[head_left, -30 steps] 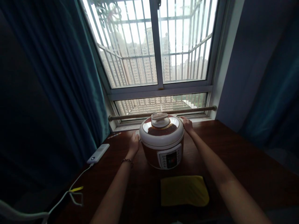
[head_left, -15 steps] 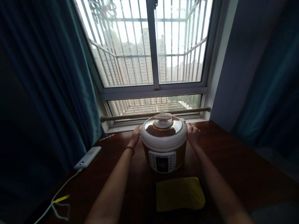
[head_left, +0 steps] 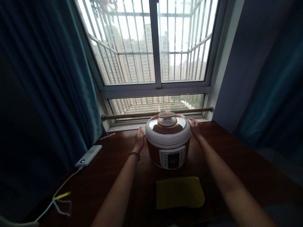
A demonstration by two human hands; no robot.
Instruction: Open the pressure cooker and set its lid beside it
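Through the head view I see the round electric cooker with a white rim and brown body (head_left: 153, 154) standing upright on the dark reddish-brown wooden table (head_left: 227, 154), close to the barred, metal-framed window (head_left: 132, 50). A pale knob-like handle (head_left: 167, 119) tops its glossy lid, and its white-framed control panel (head_left: 173, 160) faces my camera, turned slightly right. The hands are well apart: I have the left hand (head_left: 139, 139) clamped on the cooker's left side and the right hand (head_left: 195, 127) clamped on its right; the fingers' exact hold is partly hidden. A dark beaded bracelet (head_left: 134, 154) circles the left wrist. In front of the cooker lies a flat yellow cloth (head_left: 180, 193). Off to the left, I make out a white rectangular device (head_left: 89, 155) with a white cable (head_left: 66, 182) attached, beside a blue curtain (head_left: 52, 78).
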